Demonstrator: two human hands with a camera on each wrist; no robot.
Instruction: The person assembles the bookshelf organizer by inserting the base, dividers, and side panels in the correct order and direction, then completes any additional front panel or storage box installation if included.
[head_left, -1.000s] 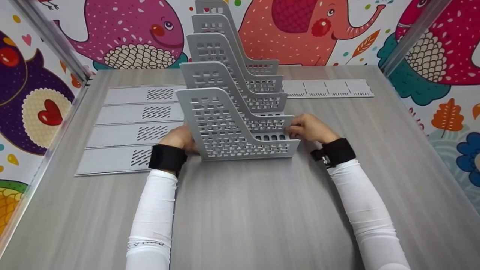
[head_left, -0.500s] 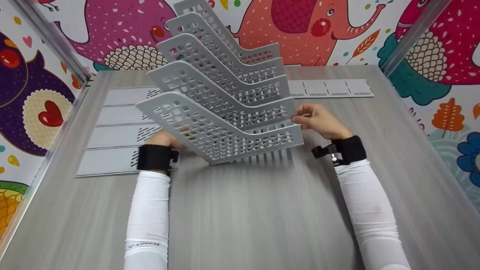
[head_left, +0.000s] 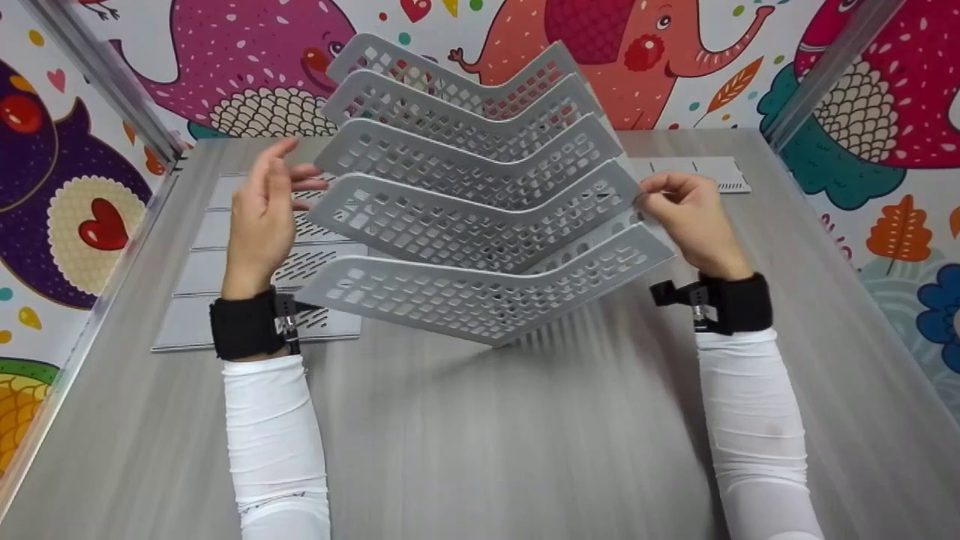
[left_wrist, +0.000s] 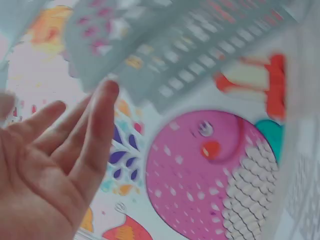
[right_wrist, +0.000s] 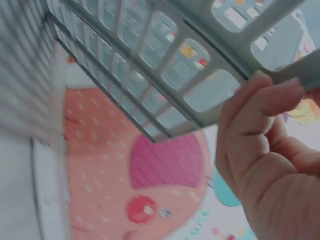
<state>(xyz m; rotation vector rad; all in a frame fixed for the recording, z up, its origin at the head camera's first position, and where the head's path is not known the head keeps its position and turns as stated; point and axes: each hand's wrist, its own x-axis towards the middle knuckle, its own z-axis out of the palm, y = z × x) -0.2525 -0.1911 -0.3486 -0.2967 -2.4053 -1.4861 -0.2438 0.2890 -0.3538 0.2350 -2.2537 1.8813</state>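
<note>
A grey plastic file rack (head_left: 480, 277) with several upright perforated dividers leans to the left above the middle of the table, its right side raised. My right hand (head_left: 694, 225) pinches the rack's right edge between thumb and fingers. In the right wrist view, the fingers of that right hand (right_wrist: 265, 150) curl at the slotted edge. Beside the rack's left side, my left hand (head_left: 262, 217) is held up with fingers extended. The left wrist view has the left hand (left_wrist: 55, 165) with its fingertips close to the blurred rack; whether they touch it is unclear.
Flat grey slotted panels (head_left: 199, 315) lie on the table at the left, partly behind the left hand and rack. Another narrow panel (head_left: 705, 172) lies at the back right. Walls printed with cartoon animals (head_left: 277, 67) enclose the table (head_left: 480, 450).
The rack has gone from upright to tilted left, with its right side lifted by the right hand. My left hand has left the rack's lower left side and risen beside it.
</note>
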